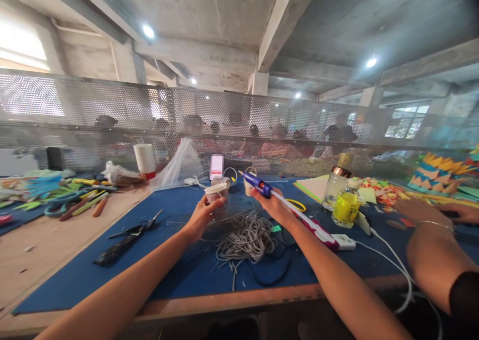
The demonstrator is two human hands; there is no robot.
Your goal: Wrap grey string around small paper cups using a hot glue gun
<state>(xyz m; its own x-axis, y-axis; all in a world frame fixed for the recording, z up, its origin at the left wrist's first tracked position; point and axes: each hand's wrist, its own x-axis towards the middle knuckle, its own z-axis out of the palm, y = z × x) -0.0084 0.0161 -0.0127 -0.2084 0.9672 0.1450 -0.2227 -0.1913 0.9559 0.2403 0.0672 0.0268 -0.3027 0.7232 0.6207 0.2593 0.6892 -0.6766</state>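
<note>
A small white paper cup [216, 192] is in my left hand [205, 211], which has its fingers wrapped round it above the blue mat. My right hand [275, 205] grips a blue glue gun [258, 184], its nozzle pointing up and left. Just behind my right hand stands another pale cup [248, 186], partly hidden by the glue gun. Below and between my hands lies a tangled bundle of grey cord [245, 238] on the mat.
Black-handled scissors [125, 240] lie left. Stacked cups [144, 161] and tools stand back left. Right are a glass jar [336, 188], a yellow bottle [346, 205], a white power strip [344, 242] and another person's arm [430, 245]. A perforated metal screen [232, 110] spans the back.
</note>
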